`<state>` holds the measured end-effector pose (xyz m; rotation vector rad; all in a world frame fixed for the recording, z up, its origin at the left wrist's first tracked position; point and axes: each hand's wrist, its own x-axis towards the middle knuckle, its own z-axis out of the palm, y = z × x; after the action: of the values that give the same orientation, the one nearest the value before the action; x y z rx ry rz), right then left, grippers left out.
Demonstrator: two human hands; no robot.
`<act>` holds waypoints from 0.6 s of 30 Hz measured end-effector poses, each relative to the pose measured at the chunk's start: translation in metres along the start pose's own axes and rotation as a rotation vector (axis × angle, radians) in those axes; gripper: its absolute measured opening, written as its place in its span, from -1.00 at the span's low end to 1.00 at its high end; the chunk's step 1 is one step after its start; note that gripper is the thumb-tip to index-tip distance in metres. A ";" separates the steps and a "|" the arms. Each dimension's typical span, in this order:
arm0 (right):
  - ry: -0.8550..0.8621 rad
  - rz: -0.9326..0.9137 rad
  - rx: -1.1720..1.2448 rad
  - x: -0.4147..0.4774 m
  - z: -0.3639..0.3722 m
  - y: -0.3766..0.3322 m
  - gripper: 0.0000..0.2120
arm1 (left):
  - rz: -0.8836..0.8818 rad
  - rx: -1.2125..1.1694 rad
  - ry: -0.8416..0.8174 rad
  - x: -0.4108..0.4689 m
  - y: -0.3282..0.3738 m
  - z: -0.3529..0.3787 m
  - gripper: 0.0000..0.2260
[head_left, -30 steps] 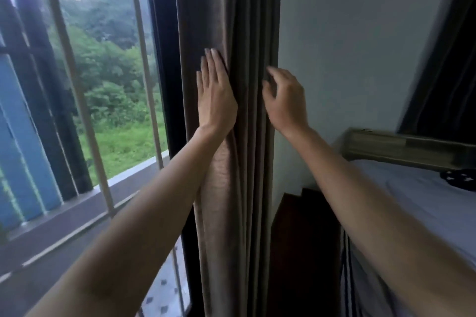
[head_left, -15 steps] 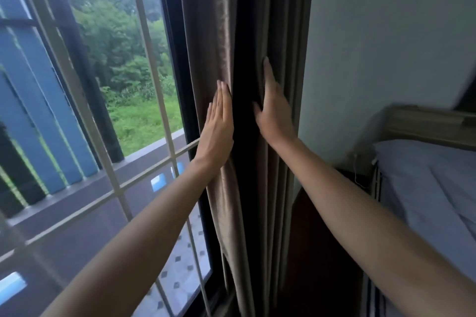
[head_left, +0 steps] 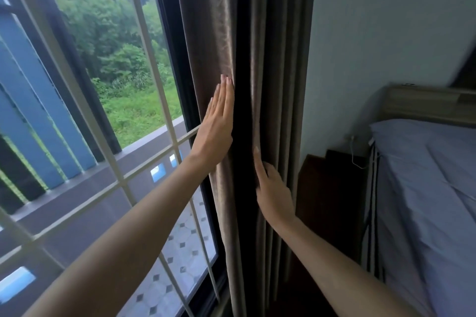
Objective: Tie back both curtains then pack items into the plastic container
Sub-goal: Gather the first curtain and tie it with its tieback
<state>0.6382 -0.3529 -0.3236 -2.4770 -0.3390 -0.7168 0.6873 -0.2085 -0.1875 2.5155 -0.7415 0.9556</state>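
Observation:
A brown pleated curtain (head_left: 273,59) hangs gathered between the window and the wall. My left hand (head_left: 216,126) lies flat with straight fingers against its left folds. My right hand (head_left: 274,190) sits lower on the right folds, its thumb pointing up along a pleat and its fingers tucked out of sight behind the fabric. A deep dark fold runs between the two hands. No tie-back and no plastic container are in view.
A window (head_left: 144,116) with white grille bars fills the left side, looking out on a balcony rail and trees. A bed (head_left: 427,188) with grey sheets stands at the right. Between curtain and bed is a dark wooden bedside cabinet (head_left: 332,188) with a white cable.
My right hand has slid down the curtain and its fingers have gone in behind a fold. My left hand stays flat on the left folds. The view has tipped downward.

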 end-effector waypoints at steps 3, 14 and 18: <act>-0.008 0.007 -0.071 -0.010 0.009 -0.007 -0.04 | -0.025 -0.093 0.027 -0.004 0.005 0.001 -0.07; -0.017 -0.032 -0.043 -0.046 0.037 -0.038 -0.17 | -0.070 -0.483 0.196 -0.014 0.033 0.003 -0.47; -0.045 -0.050 -0.046 -0.047 0.042 -0.042 -0.21 | -0.090 -0.504 0.249 -0.008 0.032 0.004 -0.44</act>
<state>0.6017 -0.2990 -0.3621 -2.5395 -0.4066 -0.6976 0.6655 -0.2338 -0.1916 1.9384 -0.6825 0.8962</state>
